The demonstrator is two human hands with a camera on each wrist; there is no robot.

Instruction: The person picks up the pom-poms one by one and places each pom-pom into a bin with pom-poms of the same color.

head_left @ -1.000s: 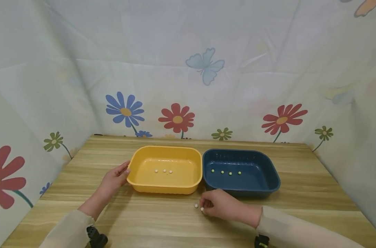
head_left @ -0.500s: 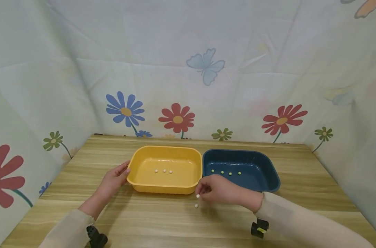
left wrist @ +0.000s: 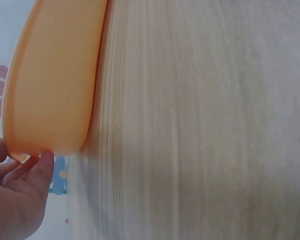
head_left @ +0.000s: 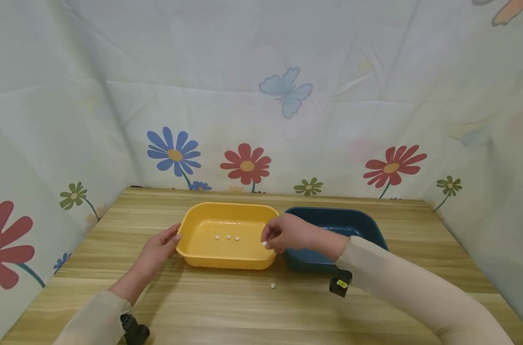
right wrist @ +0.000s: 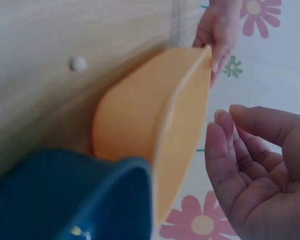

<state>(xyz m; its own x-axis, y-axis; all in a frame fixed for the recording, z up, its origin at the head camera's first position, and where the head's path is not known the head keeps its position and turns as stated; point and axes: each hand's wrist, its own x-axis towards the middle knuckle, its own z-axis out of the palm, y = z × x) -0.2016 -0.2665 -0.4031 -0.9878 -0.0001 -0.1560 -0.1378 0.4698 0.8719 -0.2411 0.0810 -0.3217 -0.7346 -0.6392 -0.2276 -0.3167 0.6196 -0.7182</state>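
Note:
My left hand (head_left: 159,247) grips the left end of a yellow plastic basin (head_left: 227,263); in the left wrist view its thumb and fingers (left wrist: 40,175) meet at the rim. Three small white beads (head_left: 228,237) lie on the basin's floor. Over the basin's right end, my right hand (head_left: 289,232) pinches another white bead (head_left: 265,243) between thumb and fingertips. One more white bead (head_left: 273,286) rests on the table in front of the basins, and shows up in the right wrist view too as a blurred white bead (right wrist: 78,63).
A dark blue basin (head_left: 365,220) stands beside the yellow one, partly behind my right forearm. Its green beads are hidden in the head view; a blurred pale one (right wrist: 76,231) shows in the right wrist view. Flowered cloth (head_left: 330,143) backs the wooden table (head_left: 192,306).
My right hand has lifted a white bead off the table and carried it up and left, over the yellow basin's right end. The left hand stays at the rim.

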